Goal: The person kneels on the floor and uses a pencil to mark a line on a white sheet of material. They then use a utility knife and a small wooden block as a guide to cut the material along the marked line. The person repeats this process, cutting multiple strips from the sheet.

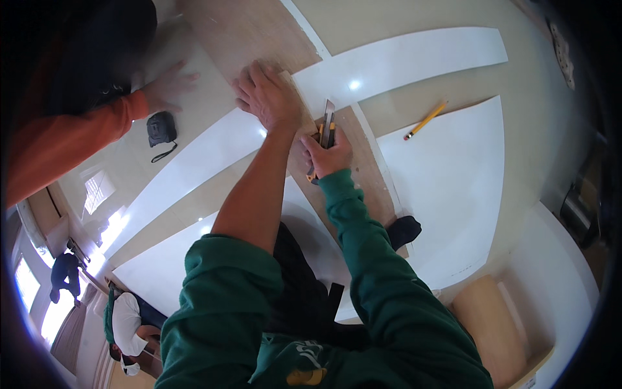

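The right hand (330,154) has its fingers wrapped around a utility knife (328,120), blade extended, beside a wooden block (300,105). Beyond it, the left hand (267,98), fingers spread and gripping nothing visible, rests along the block, set over a long white strip (414,59) crossing a brown board (370,165); cutting appears unfinished, no completed cut being discernible.

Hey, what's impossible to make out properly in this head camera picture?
All in the head view:
Orange-and-black utility knife: mid-handle, hidden by the right hand.
Pale flat wooden strip: partly covered by the left hand.
Co-worker's hand: fingers blurred.
Co-worker's orange sleeve: cut off by the dark rim.
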